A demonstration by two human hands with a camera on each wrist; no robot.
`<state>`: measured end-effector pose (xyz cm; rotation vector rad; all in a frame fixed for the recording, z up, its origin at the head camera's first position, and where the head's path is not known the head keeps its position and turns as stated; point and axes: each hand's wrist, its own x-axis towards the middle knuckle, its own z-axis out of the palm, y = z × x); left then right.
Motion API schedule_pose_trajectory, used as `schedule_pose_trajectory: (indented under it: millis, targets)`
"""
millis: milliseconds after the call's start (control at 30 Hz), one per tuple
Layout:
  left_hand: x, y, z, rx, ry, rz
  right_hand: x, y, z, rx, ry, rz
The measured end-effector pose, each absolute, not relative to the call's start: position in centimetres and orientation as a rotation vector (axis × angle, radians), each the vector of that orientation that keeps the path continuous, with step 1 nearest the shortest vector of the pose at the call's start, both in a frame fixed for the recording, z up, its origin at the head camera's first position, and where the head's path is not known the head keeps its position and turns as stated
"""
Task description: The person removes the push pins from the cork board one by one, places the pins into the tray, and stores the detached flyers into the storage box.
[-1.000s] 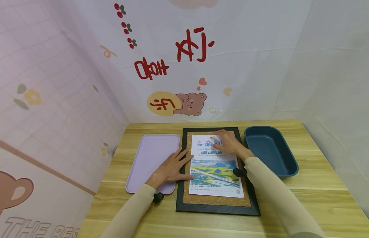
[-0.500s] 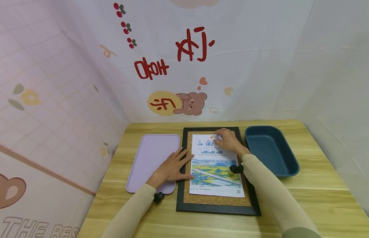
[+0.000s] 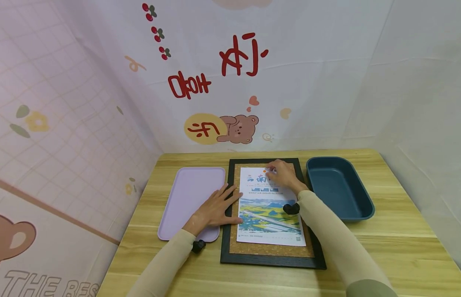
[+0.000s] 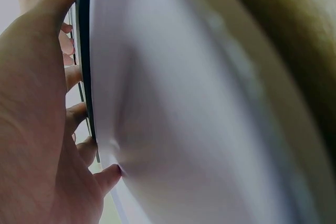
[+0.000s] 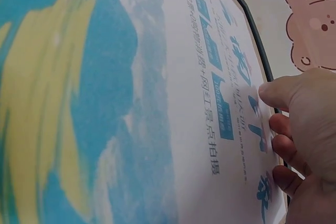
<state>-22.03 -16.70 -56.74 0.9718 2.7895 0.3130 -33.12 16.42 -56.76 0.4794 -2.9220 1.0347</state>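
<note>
A printed paper sheet (image 3: 269, 231) with a landscape picture lies on a black-framed cork board (image 3: 237, 250). My left hand (image 3: 214, 208) rests spread over the board's left frame, its fingertips on the sheet's left edge and the cork. Near the sheet's top edge is a small orange dot, apparently the head of a pushpin (image 3: 264, 171). Bent fingers of my right hand (image 3: 284, 175) are right beside it, thumb and index fingertips close together. In the right wrist view, the thumb (image 5: 275, 92) and curled fingers meet the top of the sheet; the pin is hidden there.
A lilac tray (image 3: 189, 194) lies left of the board, partly under my left wrist. To the right stands a deep blue bin (image 3: 338, 189). All rest on a wooden table (image 3: 397, 247), with a printed cloth (image 3: 312, 82) hanging behind.
My right hand's thumb and index finger have drawn closer together beside the orange pin, and the right forearm has shifted left. The left hand and the sheet stay in place.
</note>
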Motion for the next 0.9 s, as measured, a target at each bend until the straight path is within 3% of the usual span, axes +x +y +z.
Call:
schedule_pose_trajectory:
  millis: [900]
  targets:
    - [-22.12, -16.64, -56.61, 0.952, 2.773, 0.334, -33.49, 15.72, -57.52, 0.423, -2.855, 1.116]
